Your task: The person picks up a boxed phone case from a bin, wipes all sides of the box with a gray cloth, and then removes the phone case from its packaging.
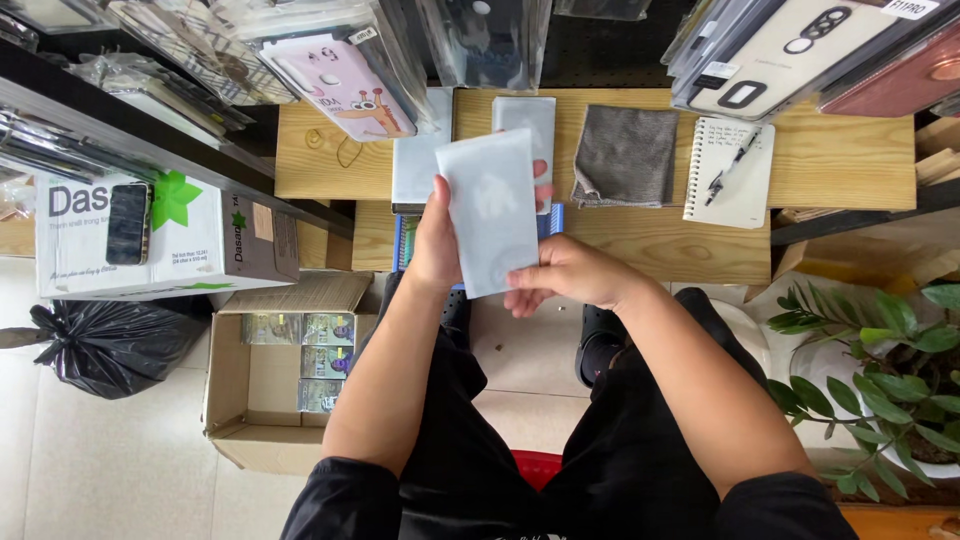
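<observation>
Both of my hands hold a pale grey-white flat sleeve (487,205), upright over the near edge of a wooden desk (840,150). My left hand (437,240) grips its left edge from behind. My right hand (562,273) pinches its lower right corner. Behind the sleeve, two more pale flat sleeves (418,160) lie on the desk, one of them (528,118) a little farther back. A blue-edged thing (404,240) shows under my left hand, mostly hidden.
A grey cloth (625,155) and a spiral notepad (728,172) with a pen (728,165) lie at right. Phone cases (340,80) hang above. An open cardboard box (262,385), a white carton with a phone (127,222), a black bag (110,345) and a plant (890,380) surround my seat.
</observation>
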